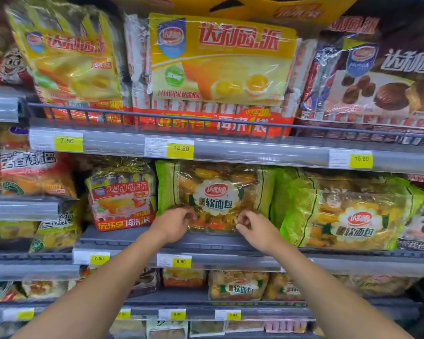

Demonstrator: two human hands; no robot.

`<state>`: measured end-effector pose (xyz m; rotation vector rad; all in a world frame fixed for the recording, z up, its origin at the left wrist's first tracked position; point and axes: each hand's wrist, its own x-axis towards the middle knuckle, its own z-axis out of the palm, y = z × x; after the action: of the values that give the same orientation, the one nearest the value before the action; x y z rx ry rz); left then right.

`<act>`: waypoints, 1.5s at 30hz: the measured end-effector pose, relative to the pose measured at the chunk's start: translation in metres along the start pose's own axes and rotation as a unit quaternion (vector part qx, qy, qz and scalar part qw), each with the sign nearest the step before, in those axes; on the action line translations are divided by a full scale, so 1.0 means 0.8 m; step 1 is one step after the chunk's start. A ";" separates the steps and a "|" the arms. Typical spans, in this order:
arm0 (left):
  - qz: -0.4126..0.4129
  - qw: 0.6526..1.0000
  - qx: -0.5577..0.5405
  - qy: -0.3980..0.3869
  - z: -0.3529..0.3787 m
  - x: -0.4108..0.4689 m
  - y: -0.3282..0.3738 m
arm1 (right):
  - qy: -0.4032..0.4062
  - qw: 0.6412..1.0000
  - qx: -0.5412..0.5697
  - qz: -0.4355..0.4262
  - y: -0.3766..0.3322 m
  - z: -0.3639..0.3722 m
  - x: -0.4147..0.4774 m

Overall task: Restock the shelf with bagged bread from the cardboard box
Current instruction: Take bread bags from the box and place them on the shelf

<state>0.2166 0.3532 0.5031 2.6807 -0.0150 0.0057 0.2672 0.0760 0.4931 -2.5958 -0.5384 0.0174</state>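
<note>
A green-edged clear bag of soft bread (216, 189) stands upright on the middle shelf (137, 237). My left hand (174, 222) pinches its lower left part with curled fingers. My right hand (253, 227) pinches its lower right part the same way. A second bag of the same bread (348, 214) leans on the shelf just to the right. The cardboard box is out of view.
A red and yellow pie bag (123, 199) stands left of the held bag. Large yellow pie bags (220, 62) fill the upper shelf behind a wire rail (157, 116). Price tags (180, 261) line the shelf edges. More bread bags (238, 285) lie on the lower shelf.
</note>
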 end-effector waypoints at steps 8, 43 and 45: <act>0.004 1.000 0.009 -0.028 -0.005 0.010 -0.003 | 0.014 1.000 -0.012 0.010 -0.003 0.007 0.014; 0.015 0.955 0.169 0.243 0.016 0.005 0.011 | 0.208 0.970 -0.076 0.095 -0.047 0.013 -0.005; 0.010 0.955 0.171 0.241 0.015 0.003 0.013 | 0.203 0.971 -0.081 0.097 -0.048 0.011 -0.008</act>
<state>0.2189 0.3387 0.4966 2.9430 0.1226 0.7303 0.2457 0.1084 0.5024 -2.6932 -0.1407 -0.5026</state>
